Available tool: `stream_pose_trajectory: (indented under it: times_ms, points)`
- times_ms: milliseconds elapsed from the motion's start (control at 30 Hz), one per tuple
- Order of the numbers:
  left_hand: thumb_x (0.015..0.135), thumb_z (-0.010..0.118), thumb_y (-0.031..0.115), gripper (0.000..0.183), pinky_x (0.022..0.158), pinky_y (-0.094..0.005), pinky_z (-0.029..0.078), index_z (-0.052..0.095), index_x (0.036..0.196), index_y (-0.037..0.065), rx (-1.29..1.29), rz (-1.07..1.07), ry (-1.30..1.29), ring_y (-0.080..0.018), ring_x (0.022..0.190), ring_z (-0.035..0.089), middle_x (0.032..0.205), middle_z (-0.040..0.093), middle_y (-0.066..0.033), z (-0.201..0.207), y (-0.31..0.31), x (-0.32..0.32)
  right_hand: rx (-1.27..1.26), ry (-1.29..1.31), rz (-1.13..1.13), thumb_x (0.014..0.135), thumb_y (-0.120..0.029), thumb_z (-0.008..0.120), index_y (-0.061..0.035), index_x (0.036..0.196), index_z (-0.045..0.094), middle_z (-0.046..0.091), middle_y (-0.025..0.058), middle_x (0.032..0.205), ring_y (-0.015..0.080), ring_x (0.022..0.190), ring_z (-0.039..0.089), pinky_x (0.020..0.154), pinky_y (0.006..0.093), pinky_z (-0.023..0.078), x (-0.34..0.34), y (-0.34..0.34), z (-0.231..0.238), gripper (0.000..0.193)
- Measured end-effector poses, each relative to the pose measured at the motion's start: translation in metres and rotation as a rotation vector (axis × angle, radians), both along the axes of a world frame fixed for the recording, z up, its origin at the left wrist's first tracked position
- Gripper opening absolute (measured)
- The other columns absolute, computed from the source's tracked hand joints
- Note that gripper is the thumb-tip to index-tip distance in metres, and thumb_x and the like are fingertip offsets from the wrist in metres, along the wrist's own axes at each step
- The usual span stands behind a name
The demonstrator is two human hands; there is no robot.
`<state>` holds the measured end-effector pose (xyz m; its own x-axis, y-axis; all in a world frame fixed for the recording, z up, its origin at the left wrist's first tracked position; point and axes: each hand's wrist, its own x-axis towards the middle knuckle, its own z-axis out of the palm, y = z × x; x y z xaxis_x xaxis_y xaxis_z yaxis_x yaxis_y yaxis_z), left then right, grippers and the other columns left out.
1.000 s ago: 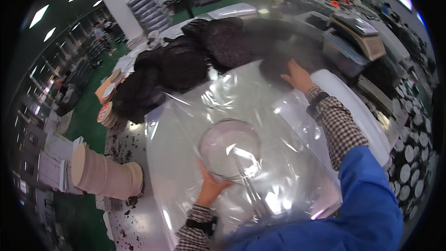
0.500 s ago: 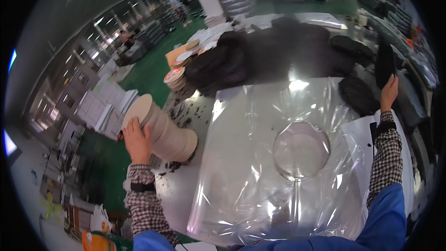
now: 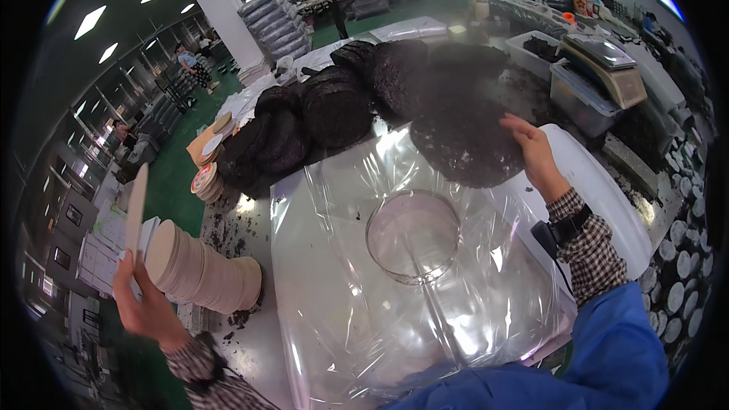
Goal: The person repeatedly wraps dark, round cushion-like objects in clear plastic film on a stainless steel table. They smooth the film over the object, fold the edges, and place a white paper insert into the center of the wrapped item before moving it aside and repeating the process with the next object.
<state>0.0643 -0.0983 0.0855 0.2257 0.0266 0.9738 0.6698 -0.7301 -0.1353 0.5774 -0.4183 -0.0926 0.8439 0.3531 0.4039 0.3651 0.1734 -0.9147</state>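
Observation:
My left hand [image 3: 144, 307], at the left, pinches a pale cardboard disc [image 3: 136, 209], seen nearly edge-on. Just right of it, a stack of similar discs [image 3: 209, 273] lies tipped over on the table. My right hand [image 3: 539, 159] grips the right edge of a thin, dark round sheet [image 3: 467, 140] that looks like dried seaweed. This sheet hangs tilted over the far edge of clear plastic film [image 3: 326, 266] spread before me. A round hoop [image 3: 370, 231] shows at the film's middle; I cannot tell whether it lies on or under it.
Piles of dark round sheets [image 3: 334, 110] stand along the table's far side. Small rolls or discs [image 3: 205, 182] sit at the far left. To the right are a white tray [image 3: 619, 212], a plastic bin [image 3: 581, 95] and a scale [image 3: 600, 49]. Dark crumbs litter the table.
My left hand has lifted a cardboard disc off the stack. My right hand has brought the dark sheet inward from the far right to over the film. The view has turned rightward.

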Motion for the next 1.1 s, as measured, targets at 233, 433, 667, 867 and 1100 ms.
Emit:
stream_pose_trajectory:
  times_ms: [233, 433, 667, 867, 1100]
  points:
    - [0.09, 0.059, -0.004, 0.015, 0.083, -0.0329, 0.055, 0.068, 0.101, -0.004, -0.342, -0.31, -0.102, -0.0259, 0.092, 0.069, 0.096, 0.071, -0.0125, -0.072, 0.004, 0.031, 0.31, 0.783, 0.223, 0.092, -0.016, 0.064, 0.001, 0.1, 0.066, 0.065, 0.0084, 0.101, 0.016, 0.093, 0.062, 0.092, 0.0298, 0.051, -0.017, -0.011, -0.022, 0.019]
    - [0.079, 0.075, 0.016, 0.023, 0.061, -0.036, 0.047, 0.065, 0.094, 0.004, -1.128, -0.815, 0.644, -0.0249, 0.071, 0.057, 0.086, 0.061, -0.0072, -0.228, -0.134, 0.179, -0.386, -0.485, 0.42, 0.093, -0.028, 0.06, -0.0068, 0.139, 0.046, 0.051, 0.0125, 0.137, 0.0268, 0.124, 0.05, 0.109, 0.0409, 0.035, -0.098, 0.054, -0.05, 0.052]
    - [0.054, 0.092, 0.038, 0.116, 0.082, -0.0417, 0.054, 0.028, 0.141, -0.005, -1.06, -0.342, 1.249, -0.0378, 0.099, 0.062, 0.119, 0.047, -0.0233, -0.195, -0.11, 0.249, -1.04, -1.171, 0.787, 0.095, -0.032, 0.049, -0.006, 0.138, 0.044, 0.047, 0.0126, 0.138, 0.0249, 0.131, 0.042, 0.111, 0.0416, 0.033, -0.079, 0.073, -0.064, 0.05]
    - [0.061, 0.088, 0.026, 0.101, 0.096, -0.0431, 0.049, 0.031, 0.14, -0.002, -1.047, -0.268, 1.567, -0.0427, 0.111, 0.058, 0.133, 0.037, -0.0267, -0.297, -0.059, 0.283, -1.229, -1.12, 0.609, 0.1, -0.03, 0.041, -0.0042, 0.145, 0.035, 0.038, 0.0127, 0.149, 0.0224, 0.133, 0.041, 0.111, 0.0373, 0.034, -0.121, 0.107, -0.121, 0.052]
    - [0.075, 0.081, 0.029, 0.062, 0.086, -0.0392, 0.051, 0.054, 0.125, 0.004, -1.297, -0.879, 1.015, -0.0351, 0.102, 0.064, 0.111, 0.064, -0.0189, -0.244, -0.057, 0.26, -1.092, -0.919, 0.747, 0.087, -0.028, 0.06, -0.006, 0.138, 0.045, 0.044, 0.0139, 0.142, 0.027, 0.122, 0.049, 0.101, 0.0393, 0.042, -0.123, 0.118, -0.094, 0.058]
